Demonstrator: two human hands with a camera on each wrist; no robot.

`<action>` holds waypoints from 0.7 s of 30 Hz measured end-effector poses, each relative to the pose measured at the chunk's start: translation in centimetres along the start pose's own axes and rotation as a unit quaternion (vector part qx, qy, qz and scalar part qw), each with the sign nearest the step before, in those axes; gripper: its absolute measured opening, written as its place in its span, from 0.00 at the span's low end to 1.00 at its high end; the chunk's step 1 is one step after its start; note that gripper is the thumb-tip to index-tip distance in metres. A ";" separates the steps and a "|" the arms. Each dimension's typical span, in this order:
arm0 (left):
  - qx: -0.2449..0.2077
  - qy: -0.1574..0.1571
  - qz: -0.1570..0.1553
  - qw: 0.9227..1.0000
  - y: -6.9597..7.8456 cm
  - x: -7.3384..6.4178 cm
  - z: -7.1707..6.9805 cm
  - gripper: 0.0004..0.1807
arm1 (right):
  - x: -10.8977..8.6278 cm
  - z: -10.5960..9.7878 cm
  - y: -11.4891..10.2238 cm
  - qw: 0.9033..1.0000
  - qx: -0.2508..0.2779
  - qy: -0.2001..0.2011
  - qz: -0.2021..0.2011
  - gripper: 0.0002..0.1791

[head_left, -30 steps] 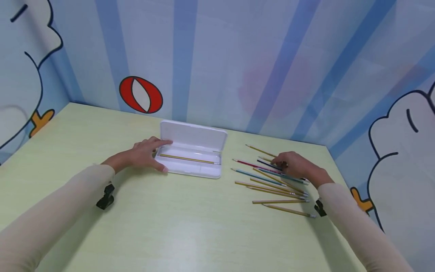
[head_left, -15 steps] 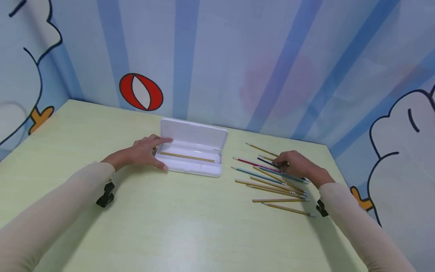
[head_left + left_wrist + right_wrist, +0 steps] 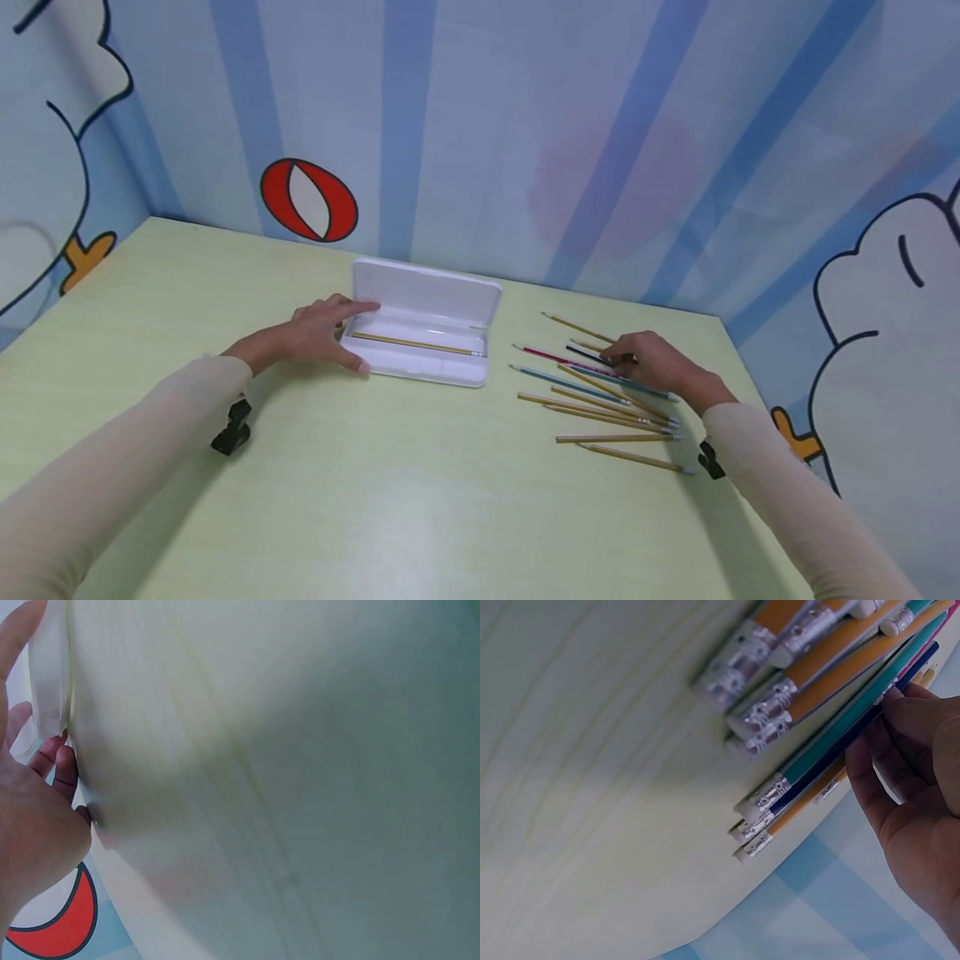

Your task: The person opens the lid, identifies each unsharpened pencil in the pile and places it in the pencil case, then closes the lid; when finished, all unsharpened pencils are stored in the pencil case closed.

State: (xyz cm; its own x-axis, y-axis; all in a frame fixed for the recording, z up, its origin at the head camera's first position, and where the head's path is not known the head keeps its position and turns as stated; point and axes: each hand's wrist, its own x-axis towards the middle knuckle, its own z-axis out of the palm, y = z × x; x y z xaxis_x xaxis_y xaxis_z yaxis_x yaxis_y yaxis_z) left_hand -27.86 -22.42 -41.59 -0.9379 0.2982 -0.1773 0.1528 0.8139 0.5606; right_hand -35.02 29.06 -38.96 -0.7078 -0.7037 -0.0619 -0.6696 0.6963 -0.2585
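With the right hand (image 3: 651, 365), I'm pinching the navy pencil (image 3: 821, 762), slanting far-left to near-right; left of it, the spread left hand (image 3: 317, 332) is touching the case (image 3: 427, 292).

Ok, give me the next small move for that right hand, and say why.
I'd probably lift the dark blue pencil straight up, clear of the teal pencil alongside: the right hand seems to pinch it already, and the white pencil case stands open with a yellow pencil inside.
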 end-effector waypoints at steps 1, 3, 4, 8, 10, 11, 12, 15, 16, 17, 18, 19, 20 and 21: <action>0.000 0.000 -0.001 1.000 0.0 0.0 0.0 0.55 | 0.0 0.0 0.0 1.000 -0.002 0.003 -0.003 0.14; 0.000 -0.001 -0.003 1.000 0.1 0.0 0.0 0.55 | 0.0 0.1 0.1 1.000 -0.007 0.007 -0.004 0.14; 0.000 -0.001 -0.003 1.000 0.1 -0.1 0.0 0.55 | 0.0 0.2 0.1 1.000 -0.009 0.008 -0.002 0.14; -0.001 -0.001 -0.003 1.000 0.2 -0.2 -0.1 0.55 | 0.1 0.3 -0.1 1.000 -0.018 0.003 0.010 0.15; 0.000 -0.001 -0.003 1.000 0.1 -0.2 0.0 0.56 | 0.2 0.3 -0.3 1.000 -0.022 0.000 0.016 0.15; -0.001 -0.002 -0.003 1.000 0.1 -0.2 0.0 0.56 | 0.3 0.3 -0.3 1.000 -0.025 0.000 0.019 0.15; -0.002 -0.002 -0.004 1.000 0.1 -0.2 0.0 0.55 | 0.3 0.3 -0.4 0.999 -0.027 0.001 0.021 0.15; -0.001 -0.003 -0.003 1.000 0.1 -0.2 0.0 0.56 | 0.5 0.5 -0.5 0.999 -0.035 0.002 0.025 0.14; -0.002 -0.004 -0.004 1.000 0.1 -0.1 0.0 0.56 | 0.5 0.5 -0.5 0.999 -0.037 0.003 0.026 0.13; -0.001 -0.004 -0.004 1.000 0.1 -0.1 0.0 0.56 | 0.6 0.6 -0.4 0.999 -0.038 0.003 0.027 0.13; 0.000 -0.004 -0.004 1.000 0.1 -0.1 0.0 0.56 | 0.6 0.6 -0.4 0.999 -0.038 0.002 0.026 0.13; 0.002 -0.003 -0.004 1.000 0.1 -0.1 -0.1 0.56 | 0.7 0.6 -0.4 0.999 -0.039 0.002 0.026 0.13; 0.004 -0.002 -0.004 1.000 0.1 -0.1 -0.1 0.56 | 0.8 0.6 -0.3 0.999 -0.039 0.001 0.025 0.13; 0.005 0.000 -0.005 1.000 0.1 -0.1 -0.1 0.56 | 0.9 0.6 -0.3 0.999 -0.038 0.000 0.022 0.13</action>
State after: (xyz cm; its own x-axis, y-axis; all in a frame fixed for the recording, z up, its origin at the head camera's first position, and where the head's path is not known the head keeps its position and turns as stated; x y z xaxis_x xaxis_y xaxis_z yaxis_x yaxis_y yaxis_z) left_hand -27.84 -22.43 -41.42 -0.9390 0.2911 -0.1831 0.1472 0.8214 0.5510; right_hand -35.26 28.13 -39.47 -0.7371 -0.6719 -0.0721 -0.6526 0.7355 -0.1823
